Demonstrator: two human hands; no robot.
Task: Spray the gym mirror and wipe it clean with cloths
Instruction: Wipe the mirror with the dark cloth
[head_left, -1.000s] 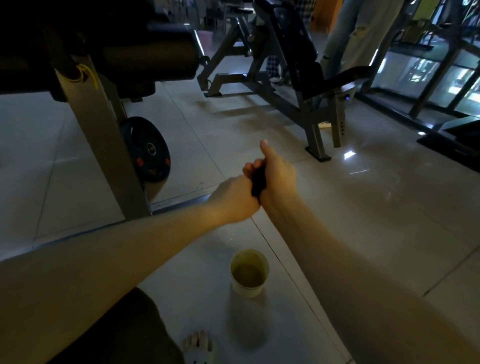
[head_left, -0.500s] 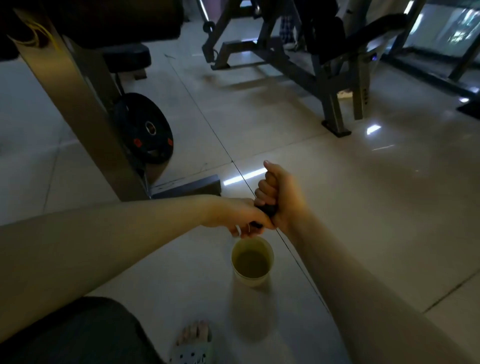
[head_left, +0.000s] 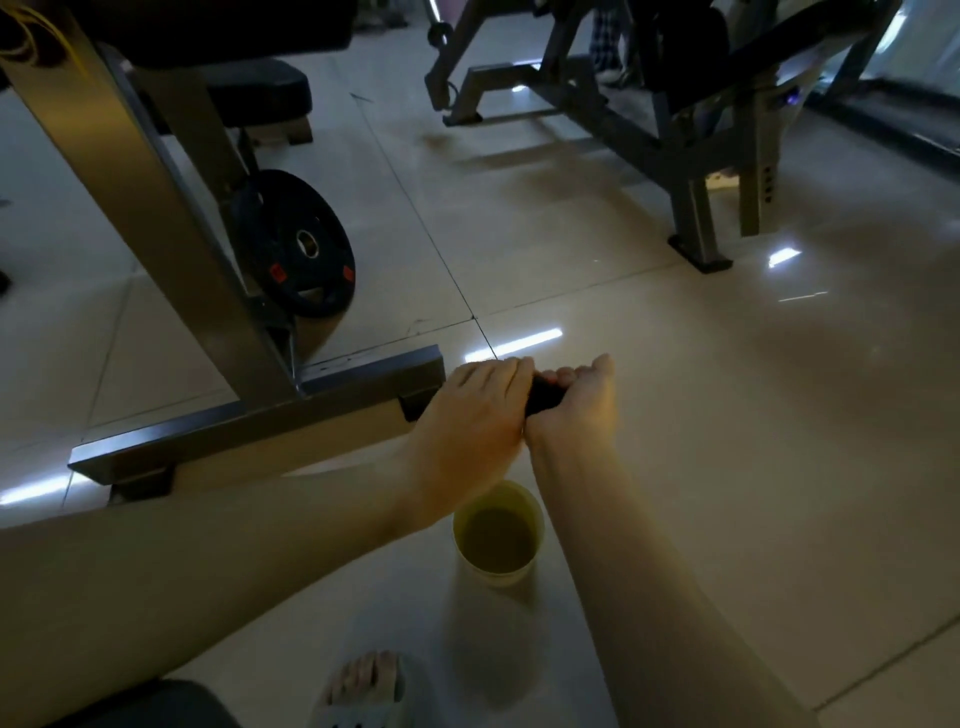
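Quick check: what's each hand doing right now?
Left hand: closed, gripping one end of a small dark object; too dim to tell what it is.
Right hand: closed, fingers curled round the other end of it.

Two hands (head_left: 467, 421) (head_left: 574, 410), one dark cloth (head_left: 544, 399), one cup (head_left: 496, 576), one weight plate (head_left: 291, 228).

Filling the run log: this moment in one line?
left hand grips dark item | right hand grips it too | cup of liquid on floor near hands
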